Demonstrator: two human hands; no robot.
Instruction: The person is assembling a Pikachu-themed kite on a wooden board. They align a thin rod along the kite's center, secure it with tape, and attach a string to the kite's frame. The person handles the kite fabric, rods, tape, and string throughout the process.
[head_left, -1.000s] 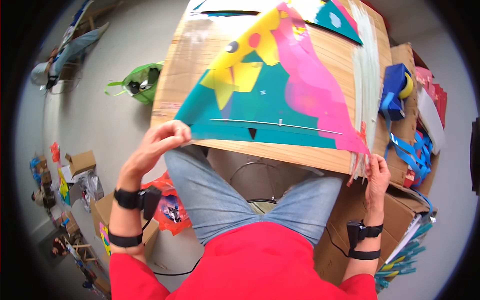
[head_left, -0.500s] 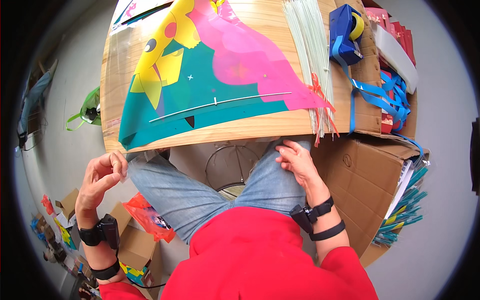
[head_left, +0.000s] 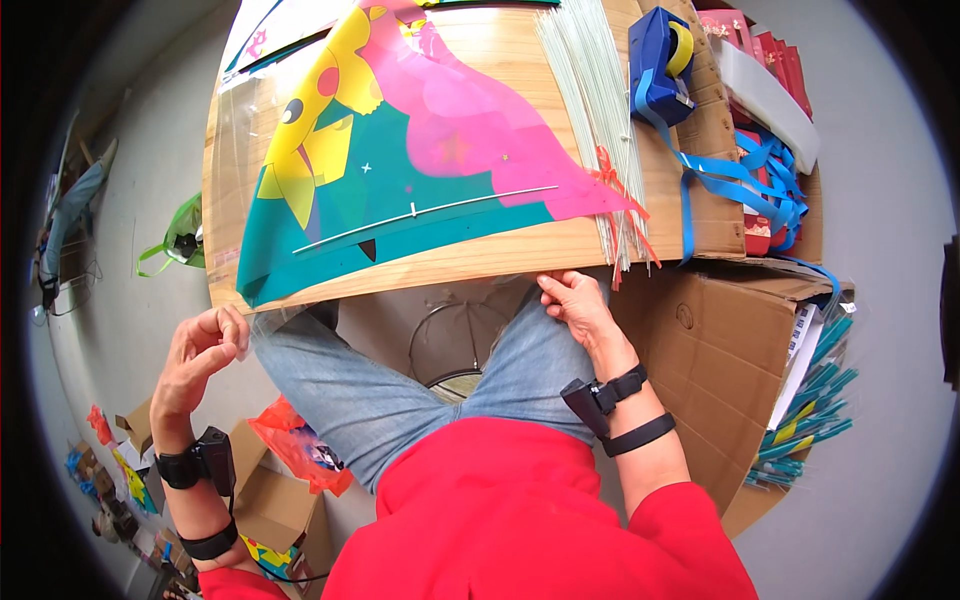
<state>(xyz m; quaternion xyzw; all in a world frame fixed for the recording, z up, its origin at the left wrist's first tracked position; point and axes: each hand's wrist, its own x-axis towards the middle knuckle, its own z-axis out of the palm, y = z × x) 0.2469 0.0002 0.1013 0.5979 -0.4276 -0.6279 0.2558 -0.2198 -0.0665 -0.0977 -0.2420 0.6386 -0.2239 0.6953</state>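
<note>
A kite-like printed sheet (head_left: 390, 180) in teal, pink and yellow lies on the wooden table, showing part of a yellow cartoon figure. Across its lower part runs a thin white rod (head_left: 470, 204) with a small white piece near its middle. My left hand (head_left: 200, 355) is just off the table's near left corner, below the sheet's teal tip, thumb and fingers closed together. My right hand (head_left: 580, 305) is at the near edge with thumb and forefinger pinched. Clear film seems to show near my left fingers; what either hand holds, if anything, is too faint to make out.
A bundle of thin white rods (head_left: 595, 130) with a red tie (head_left: 612, 180) lies right of the sheet. Beyond stand a blue tape dispenser (head_left: 662, 75), blue ribbon (head_left: 740, 185) and an open carton (head_left: 725, 330). A red plastic bag (head_left: 295, 440) is below left.
My right hand has moved up and left to the table edge, and its fingers have closed into a pinch. My left hand stays nearly in place. The view has shifted slightly.
</note>
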